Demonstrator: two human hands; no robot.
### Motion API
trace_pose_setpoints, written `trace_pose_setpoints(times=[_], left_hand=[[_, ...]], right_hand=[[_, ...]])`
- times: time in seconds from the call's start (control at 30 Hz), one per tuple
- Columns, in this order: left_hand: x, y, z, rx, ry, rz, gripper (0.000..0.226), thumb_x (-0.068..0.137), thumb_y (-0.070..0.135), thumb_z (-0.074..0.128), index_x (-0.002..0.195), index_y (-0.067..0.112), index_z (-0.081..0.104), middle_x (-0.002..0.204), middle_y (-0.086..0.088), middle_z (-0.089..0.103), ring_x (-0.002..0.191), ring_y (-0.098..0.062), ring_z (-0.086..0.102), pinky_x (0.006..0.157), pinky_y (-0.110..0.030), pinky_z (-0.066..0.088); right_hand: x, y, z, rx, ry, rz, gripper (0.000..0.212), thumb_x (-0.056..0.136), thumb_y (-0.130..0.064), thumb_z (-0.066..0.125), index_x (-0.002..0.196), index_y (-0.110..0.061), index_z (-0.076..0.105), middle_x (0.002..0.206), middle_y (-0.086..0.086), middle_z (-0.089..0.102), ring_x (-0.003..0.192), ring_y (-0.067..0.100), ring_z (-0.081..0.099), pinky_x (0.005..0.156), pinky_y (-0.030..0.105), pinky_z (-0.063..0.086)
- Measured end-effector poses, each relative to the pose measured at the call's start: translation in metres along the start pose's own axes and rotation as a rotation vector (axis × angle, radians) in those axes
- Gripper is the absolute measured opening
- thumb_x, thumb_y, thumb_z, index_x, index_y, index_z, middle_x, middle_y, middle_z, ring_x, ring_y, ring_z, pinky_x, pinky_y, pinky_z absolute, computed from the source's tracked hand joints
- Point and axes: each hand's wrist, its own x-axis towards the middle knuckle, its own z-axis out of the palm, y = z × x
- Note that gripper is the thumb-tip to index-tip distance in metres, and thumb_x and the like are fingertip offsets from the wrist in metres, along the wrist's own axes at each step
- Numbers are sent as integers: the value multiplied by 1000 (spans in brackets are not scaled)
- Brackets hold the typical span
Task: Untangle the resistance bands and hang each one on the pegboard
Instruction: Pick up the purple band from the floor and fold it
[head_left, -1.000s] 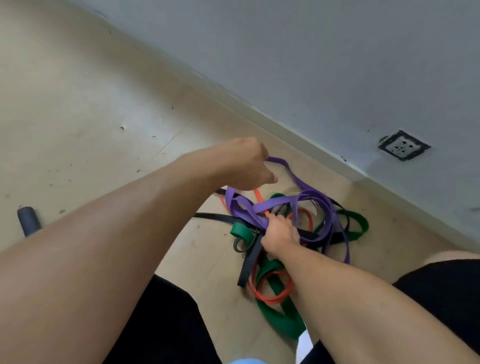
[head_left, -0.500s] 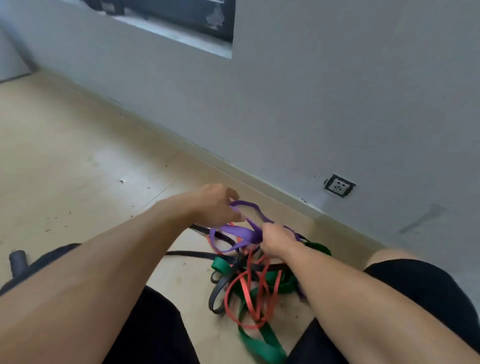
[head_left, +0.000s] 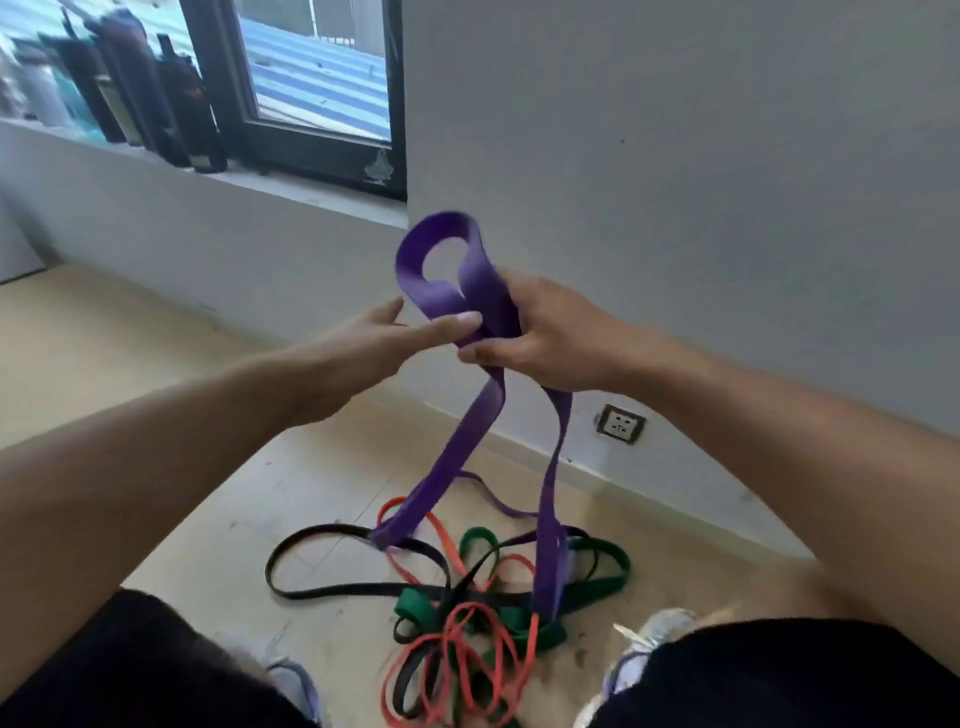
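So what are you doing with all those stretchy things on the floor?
A person is pulling a purple resistance band up out of a tangled pile. The right hand grips a bunched loop of it up high, and the left hand reaches in with straight fingers touching the band. Its lower end trails down into the pile, where black, orange and green bands lie knotted together on the floor between the person's shoes. No pegboard is in view.

Dark bottles (head_left: 156, 98) on the windowsill (head_left: 291, 187), wall socket (head_left: 621, 423) (low, near the skirting), beige floor (head_left: 130, 332).
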Motion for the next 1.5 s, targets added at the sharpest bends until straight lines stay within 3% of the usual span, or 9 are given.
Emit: trace_pose_setpoints(times=[0.13,0.37,0.5,0.6,0.73,0.93,1.13,1.3,1.5], left_hand=[[29,8,1,-145,-56,152,55,82,66,64,122,28,69,121,7,73,123,-14,62,112,-45,40],[73,-57,35,-251,169,10,31,86,41,73,100,14,75,87,-3,79,89,-17,76,77,-27,59],[89,-80,27,-204,143,-29,43,90,46,71,90,3,69,84,-14,71,89,-27,71,90,-36,56],[95,-84,25,-235,163,-57,35,84,42,78,84,8,69,76,-4,68,77,-16,67,82,-29,55],[99,-83,31,-350,176,-150,33,78,33,85,102,11,77,103,0,78,100,-15,73,82,-21,58],[89,-65,26,-588,223,-20,21,97,24,64,91,5,70,100,-15,78,101,-27,75,106,-45,51],[76,-24,-5,-1129,185,117,38,101,33,56,72,9,58,84,-12,75,89,-30,76,96,-51,57],[62,-25,-53,-1502,292,215,45,99,36,61,64,11,48,86,-12,73,85,-29,74,96,-55,56],[50,-3,-31,-1569,136,207,47,99,38,61,63,12,44,85,-12,70,83,-29,73,103,-56,50]], right_hand=[[17,5,-9,68,0,-32,29,94,-29,75,120,-23,61,98,-7,72,88,11,72,75,29,61],[45,74,74,197,-202,173,20,97,-30,71,116,-30,63,101,-18,67,83,-4,67,70,11,49],[48,100,119,214,-231,279,24,106,-35,56,125,-26,67,108,-13,72,82,-4,62,75,13,46],[48,109,138,257,-191,347,27,111,-34,45,108,-17,66,79,-4,63,64,8,53,65,28,46],[56,100,147,229,-225,351,16,104,-17,46,103,-26,58,79,-4,64,64,9,53,59,21,41],[59,90,150,423,-431,407,66,81,-31,85,140,-34,55,135,-11,62,128,9,56,94,26,51],[40,95,167,313,-546,387,35,79,-49,85,105,-30,75,108,-14,74,105,8,67,103,40,53],[35,93,172,473,-450,466,23,90,-28,79,102,-26,59,112,-5,74,114,16,68,107,44,50],[31,78,171,380,-456,314,106,69,-53,91,153,-42,27,143,-3,55,129,21,58,107,46,52]])
